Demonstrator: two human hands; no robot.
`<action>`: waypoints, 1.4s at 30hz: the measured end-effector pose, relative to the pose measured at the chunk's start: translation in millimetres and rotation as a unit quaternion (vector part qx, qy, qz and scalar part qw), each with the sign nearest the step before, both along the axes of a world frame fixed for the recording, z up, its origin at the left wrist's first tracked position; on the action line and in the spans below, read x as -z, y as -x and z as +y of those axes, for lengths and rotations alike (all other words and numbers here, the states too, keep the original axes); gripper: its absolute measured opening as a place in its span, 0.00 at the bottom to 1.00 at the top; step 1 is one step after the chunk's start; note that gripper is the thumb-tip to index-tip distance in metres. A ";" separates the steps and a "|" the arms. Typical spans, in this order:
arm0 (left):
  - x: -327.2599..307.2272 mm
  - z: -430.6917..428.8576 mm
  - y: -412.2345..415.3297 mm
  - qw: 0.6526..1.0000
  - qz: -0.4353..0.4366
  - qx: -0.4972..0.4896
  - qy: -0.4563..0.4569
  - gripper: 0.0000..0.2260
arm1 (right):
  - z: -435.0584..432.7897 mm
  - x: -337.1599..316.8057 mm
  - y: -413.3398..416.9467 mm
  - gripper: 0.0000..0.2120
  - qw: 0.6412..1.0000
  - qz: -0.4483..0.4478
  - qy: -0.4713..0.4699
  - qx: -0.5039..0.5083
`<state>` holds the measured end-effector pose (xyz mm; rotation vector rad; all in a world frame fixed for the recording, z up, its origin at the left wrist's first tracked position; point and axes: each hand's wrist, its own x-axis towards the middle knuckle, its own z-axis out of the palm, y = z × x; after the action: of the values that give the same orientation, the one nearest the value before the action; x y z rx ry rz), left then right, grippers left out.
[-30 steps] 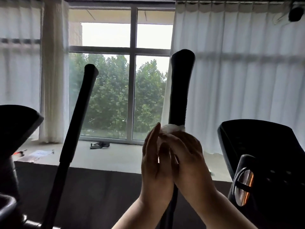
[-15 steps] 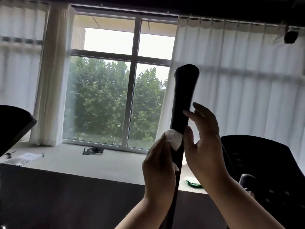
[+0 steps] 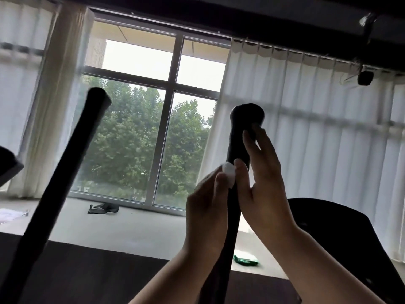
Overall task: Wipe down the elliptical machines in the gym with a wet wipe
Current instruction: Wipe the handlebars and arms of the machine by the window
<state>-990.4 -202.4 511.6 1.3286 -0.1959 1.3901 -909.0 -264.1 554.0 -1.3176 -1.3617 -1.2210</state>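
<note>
- Near the middle of the frame, our left hand (image 3: 206,207) holds the wet wipe (image 3: 229,174) with bent fingers and presses it on the black handle (image 3: 237,139).
- We see the wipe as a small white bit on the left side of the handle, well below its round top.
- Our right hand (image 3: 260,183) is wide. Its fingers are straight and point up along the right side of the handle.
- Its fingertips (image 3: 255,129) touch the handle just under the round top, and its thumb sits just beside the wipe.
- At the left of the frame, a second black handle (image 3: 65,172) leans, all blurry.
- Behind both handles we see a big window (image 3: 167,119) with green trees outside, and white curtains (image 3: 317,139).
- At the lower right, a green thing (image 3: 245,260) lies on the floor (image 3: 131,224).
</note>
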 end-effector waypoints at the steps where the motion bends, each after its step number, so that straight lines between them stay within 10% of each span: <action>1: -9.1 2.8 -2.1 0.999 0.007 -0.034 -0.010 0.15 | 1.7 -4.8 -1.0 0.23 1.000 -0.018 0.002 0.008; 21: -83.7 26.9 -24.2 0.997 -0.030 -0.044 0.054 0.03 | -2.4 -48.3 -8.1 0.24 0.989 -0.110 0.060 0.084; 42: 3.8 26.7 -10.0 0.996 0.062 0.002 0.065 0.04 | 6.2 -25.2 -6.7 0.22 0.983 -0.120 0.120 0.075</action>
<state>-980.4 -175.7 507.9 1.3006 -0.0243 1.2893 -902.3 -257.9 579.2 -1.4984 -1.6468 -1.3858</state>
